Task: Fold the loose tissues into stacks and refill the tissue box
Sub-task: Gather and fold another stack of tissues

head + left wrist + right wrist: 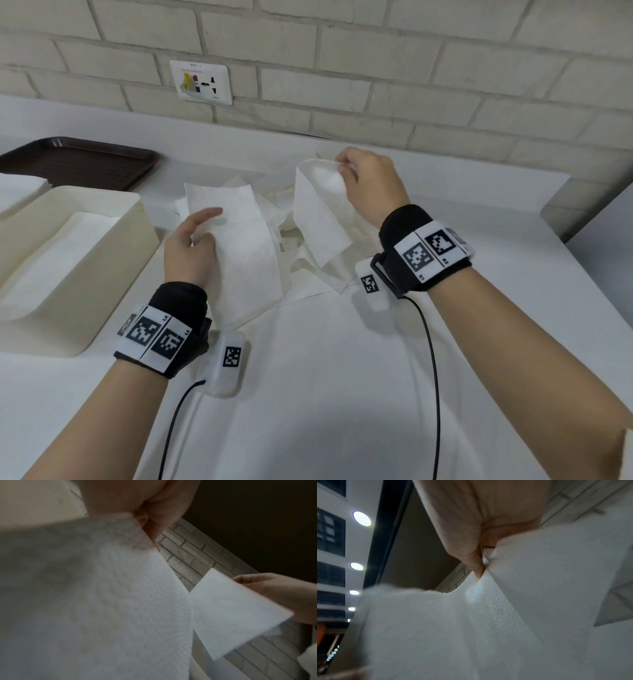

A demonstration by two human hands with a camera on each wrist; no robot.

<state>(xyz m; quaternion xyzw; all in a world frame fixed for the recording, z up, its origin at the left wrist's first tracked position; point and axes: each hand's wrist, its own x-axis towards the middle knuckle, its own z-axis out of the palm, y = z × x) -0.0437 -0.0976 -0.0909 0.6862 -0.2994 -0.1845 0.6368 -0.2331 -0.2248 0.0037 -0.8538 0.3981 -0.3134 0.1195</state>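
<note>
Standing at the long white counter (479, 212) set against the pale brick wall (376, 68), we are working over the white cloth sheet (325, 377) that is lying spread across it. At our left the cream rectangular plastic tissue box (113, 240) is sitting open on the counter, with flat white tissue showing inside, and behind it the dark brown plastic tray (85, 161) is resting near the wall. Between the box and our right arm the heap of loose white crumpled tissues (294, 240) is lying on the cloth. We are lifting two sheets above that heap. Our left hand (190, 250) is holding the wide embossed white tissue (246, 240) up by its left edge; the forefinger is lying straight across the sheet's face, while the left wrist view is showing the other fingers (154, 520) curling against its back, so the hand is clamped on it. Our right hand (370, 185) is pinching the narrower folded white tissue (318, 212) at its top corner between thumb (474, 563) and fingers, letting it hang down over the heap, just beside the wider sheet and apart from it. On the wall the small white socket plate (202, 82) is showing coloured markings too small to read.
</note>
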